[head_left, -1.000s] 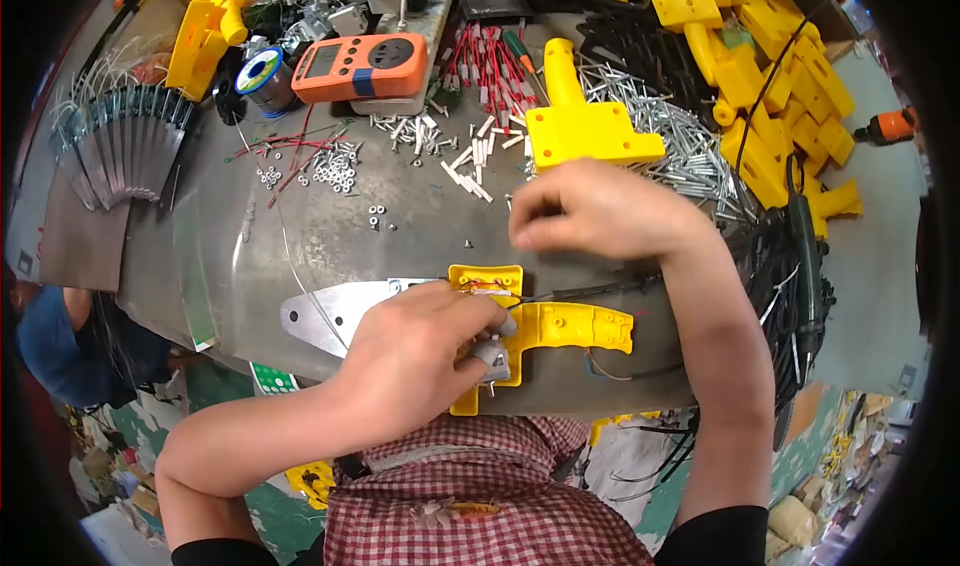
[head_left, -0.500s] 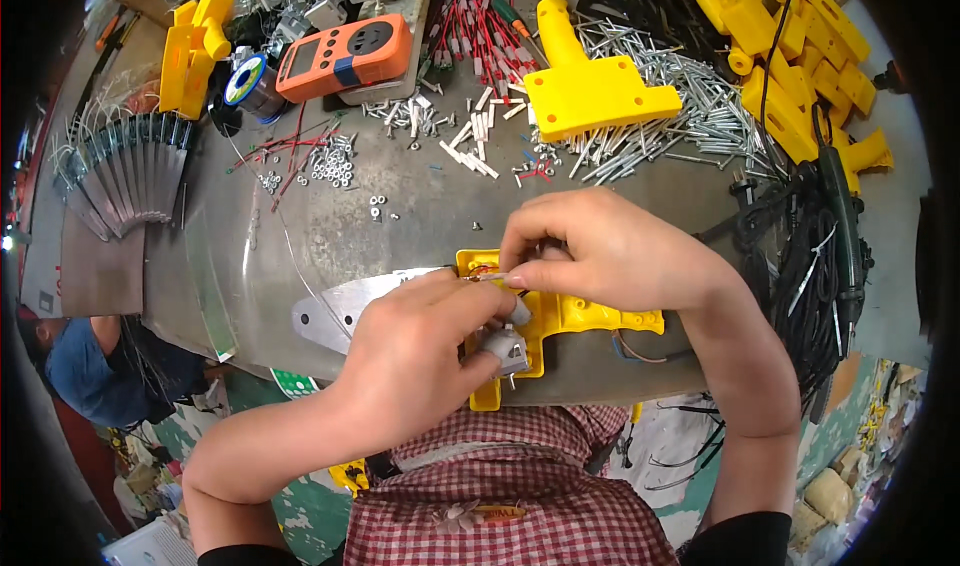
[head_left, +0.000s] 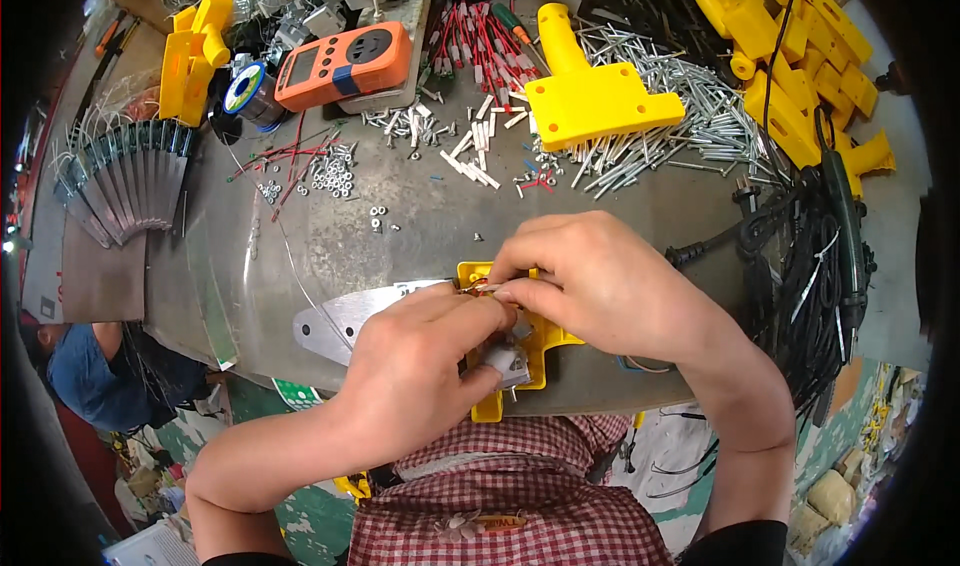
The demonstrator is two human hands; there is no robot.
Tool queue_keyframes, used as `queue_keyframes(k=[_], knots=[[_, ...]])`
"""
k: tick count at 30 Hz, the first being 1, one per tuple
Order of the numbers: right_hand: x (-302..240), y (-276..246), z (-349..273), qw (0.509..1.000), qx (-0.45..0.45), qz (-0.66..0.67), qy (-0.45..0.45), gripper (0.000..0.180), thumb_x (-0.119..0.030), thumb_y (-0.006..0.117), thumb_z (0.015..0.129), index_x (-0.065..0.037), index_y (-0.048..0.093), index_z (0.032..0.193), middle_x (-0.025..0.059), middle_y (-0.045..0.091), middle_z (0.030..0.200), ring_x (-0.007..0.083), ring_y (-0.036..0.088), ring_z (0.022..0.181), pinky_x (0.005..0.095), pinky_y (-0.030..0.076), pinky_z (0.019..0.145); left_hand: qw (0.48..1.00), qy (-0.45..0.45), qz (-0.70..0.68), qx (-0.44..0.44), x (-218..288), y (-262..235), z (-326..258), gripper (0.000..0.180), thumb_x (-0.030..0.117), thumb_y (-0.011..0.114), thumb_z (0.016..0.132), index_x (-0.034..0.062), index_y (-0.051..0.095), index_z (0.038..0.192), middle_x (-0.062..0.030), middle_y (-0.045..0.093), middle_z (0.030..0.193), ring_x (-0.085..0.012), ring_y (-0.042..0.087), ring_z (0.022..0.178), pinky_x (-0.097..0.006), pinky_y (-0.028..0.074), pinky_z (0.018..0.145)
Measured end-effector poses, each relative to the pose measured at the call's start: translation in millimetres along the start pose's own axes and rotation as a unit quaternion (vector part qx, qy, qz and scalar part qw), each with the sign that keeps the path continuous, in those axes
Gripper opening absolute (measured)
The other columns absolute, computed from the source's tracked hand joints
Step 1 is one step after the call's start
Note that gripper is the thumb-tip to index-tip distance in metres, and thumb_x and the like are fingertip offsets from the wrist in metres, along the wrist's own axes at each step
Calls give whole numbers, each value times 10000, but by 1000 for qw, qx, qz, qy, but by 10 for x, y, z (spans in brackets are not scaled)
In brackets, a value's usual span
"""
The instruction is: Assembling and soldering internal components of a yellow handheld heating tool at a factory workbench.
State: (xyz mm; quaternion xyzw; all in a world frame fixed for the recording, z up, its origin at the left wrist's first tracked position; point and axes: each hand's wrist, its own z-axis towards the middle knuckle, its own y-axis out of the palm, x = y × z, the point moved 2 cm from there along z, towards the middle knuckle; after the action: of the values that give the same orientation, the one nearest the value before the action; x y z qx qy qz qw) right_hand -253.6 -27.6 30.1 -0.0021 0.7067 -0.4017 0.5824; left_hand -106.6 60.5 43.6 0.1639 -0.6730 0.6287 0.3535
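An open yellow plastic housing half [head_left: 538, 366] lies at the table's front edge, with a flat silver blade-shaped metal plate [head_left: 335, 318] sticking out to its left. My left hand [head_left: 415, 351] curls over the housing, its thumb and forefinger closed around a small silver-grey block [head_left: 510, 364]. From the right, my right hand [head_left: 600, 281] pinches a thin whitish sleeve or wire end [head_left: 484, 289] between thumb and forefinger, close to the left fingertips. Reddish wires show just beneath. My hands hide much of the housing's inside and its handle.
Loose nuts [head_left: 332, 169], white tubes [head_left: 470, 156] and a heap of long screws [head_left: 640, 116] lie beyond my hands. Another yellow housing [head_left: 605, 106] rests on the screws. An orange meter [head_left: 345, 64] stands back left; black cables [head_left: 800, 256] and a soldering iron [head_left: 842, 236] are right.
My right hand has shifted slightly left and down, and now covers more of the yellow handle. My left hand stays over the housing and grey block.
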Motion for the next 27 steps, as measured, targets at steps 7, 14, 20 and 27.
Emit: queue_keyframes(k=[7,14,20,27], knots=[[-13,58,-5,995,92,35,24,142,-121,618,803,12,592,761,187,627,751,353,621,756,433,479,682,1000,-2,7,4,-12,-6,4,265,18,700,610,49,634,865,-66,573,678,-217,544,603,-333,449,552],[20,42,-1,990,108,75,47,155,-156,636,799,-1,638,812,171,624,726,339,618,723,414,480,662,1000,-5,-2,1,18,-11,-6,281,9,697,612,79,644,879,-64,564,694,-214,538,599,-336,439,540],[21,33,14,994,108,15,8,110,-88,674,808,-5,667,881,75,628,704,107,594,671,254,468,608,1000,9,2,4,16,-17,-13,288,32,713,627,86,635,900,-80,587,725,-245,585,660,-343,474,578],[37,-5,3,973,78,157,151,126,-102,666,827,21,655,851,29,623,701,43,531,654,232,443,585,1000,10,-1,2,-15,-7,-24,285,37,703,636,82,626,907,-88,619,763,-271,604,705,-362,491,634]])
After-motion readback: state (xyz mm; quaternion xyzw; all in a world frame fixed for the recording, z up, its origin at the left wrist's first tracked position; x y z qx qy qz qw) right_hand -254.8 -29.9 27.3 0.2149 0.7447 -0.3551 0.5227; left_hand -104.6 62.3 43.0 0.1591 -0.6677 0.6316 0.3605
